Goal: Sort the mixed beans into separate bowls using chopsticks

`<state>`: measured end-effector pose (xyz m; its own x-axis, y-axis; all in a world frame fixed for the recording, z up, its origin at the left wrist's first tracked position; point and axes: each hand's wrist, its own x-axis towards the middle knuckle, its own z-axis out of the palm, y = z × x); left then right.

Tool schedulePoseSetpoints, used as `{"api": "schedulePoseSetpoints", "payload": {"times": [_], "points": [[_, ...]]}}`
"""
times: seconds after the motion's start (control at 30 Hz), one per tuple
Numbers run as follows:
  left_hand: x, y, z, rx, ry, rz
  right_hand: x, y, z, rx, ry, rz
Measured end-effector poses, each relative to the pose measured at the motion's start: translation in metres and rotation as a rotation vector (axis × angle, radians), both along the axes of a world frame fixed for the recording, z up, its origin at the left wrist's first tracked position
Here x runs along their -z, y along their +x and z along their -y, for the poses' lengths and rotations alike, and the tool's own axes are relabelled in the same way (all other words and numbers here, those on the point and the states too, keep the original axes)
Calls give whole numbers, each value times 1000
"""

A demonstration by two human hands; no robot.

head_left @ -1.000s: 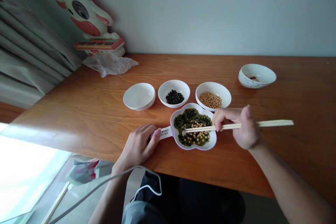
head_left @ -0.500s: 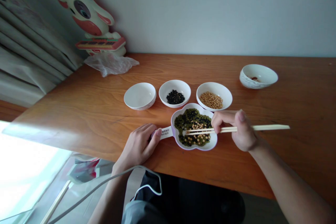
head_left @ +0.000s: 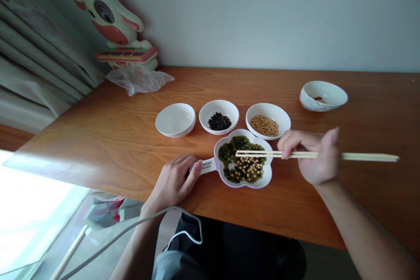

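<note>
My left hand point(head_left: 179, 178) is closed on the handle of a flower-shaped white dish point(head_left: 268, 177) with a lilac rim. Mixed green, black and tan beans point(head_left: 244, 164) cover much of the dish's floor. Between my right thumb and fingers lie light wooden chopsticks point(head_left: 308, 155), held nearly level. Their tips reach over the beans, close together; I cannot tell whether a bean is between them. That right hand point(head_left: 315, 155) is just right of the dish. Behind it stand a white bowl of tan beans point(head_left: 264, 125) and another with black beans point(head_left: 219, 121).
Left in the row is a bare white bowl point(head_left: 175, 120). A patterned bowl point(head_left: 323, 95) with a few brownish bits stands back right. A cow toy with a keyboard point(head_left: 126, 54) and a clear plastic bag point(head_left: 139, 79) are back left. A cable point(head_left: 131, 227) crosses my left forearm.
My right hand and the chopsticks have moved right and slightly up, lifting the tips off the dish's left part. The left hand and the dish stay put.
</note>
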<state>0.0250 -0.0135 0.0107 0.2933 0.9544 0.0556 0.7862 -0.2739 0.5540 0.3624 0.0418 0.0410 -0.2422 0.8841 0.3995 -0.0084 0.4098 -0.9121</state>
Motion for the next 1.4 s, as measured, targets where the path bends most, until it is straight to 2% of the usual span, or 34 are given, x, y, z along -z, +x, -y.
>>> {"api": "schedulePoseSetpoints", "payload": {"times": [0.17, 0.3, 0.43, 0.57, 0.63, 0.73, 0.83, 0.93, 1.07, 1.4], "points": [[2, -1, 0, 5, -4, 10, 1, 11, -1, 289, 202, 37], [1, -1, -1, 17, -9, 6, 10, 21, 1, 490, 411, 244], [0, -1, -1, 12, -10, 4, 14, 24, 0, 510, 471, 367], [0, -1, 0, 12, -4, 6, 9, 18, -1, 523, 405, 307], [1, -1, 0, 10, 0, 3, 3, 14, 0, 483, 337, 169], [1, 0, -1, 3, 0, -1, -7, 10, 0, 262, 177, -7], [1, 0, 0, 4, -3, -3, -9, 7, -1, 7, -11, 14], [0, 0, 0, 8, -3, -1, -3, 5, -1, -139, -77, 101], [0, -1, 0, 7, 6, 0, 5, 4, -1, -201, -70, 165], [1, 0, -1, 1, 26, -11, 7, 2, 1, -209, -79, 192]]}}
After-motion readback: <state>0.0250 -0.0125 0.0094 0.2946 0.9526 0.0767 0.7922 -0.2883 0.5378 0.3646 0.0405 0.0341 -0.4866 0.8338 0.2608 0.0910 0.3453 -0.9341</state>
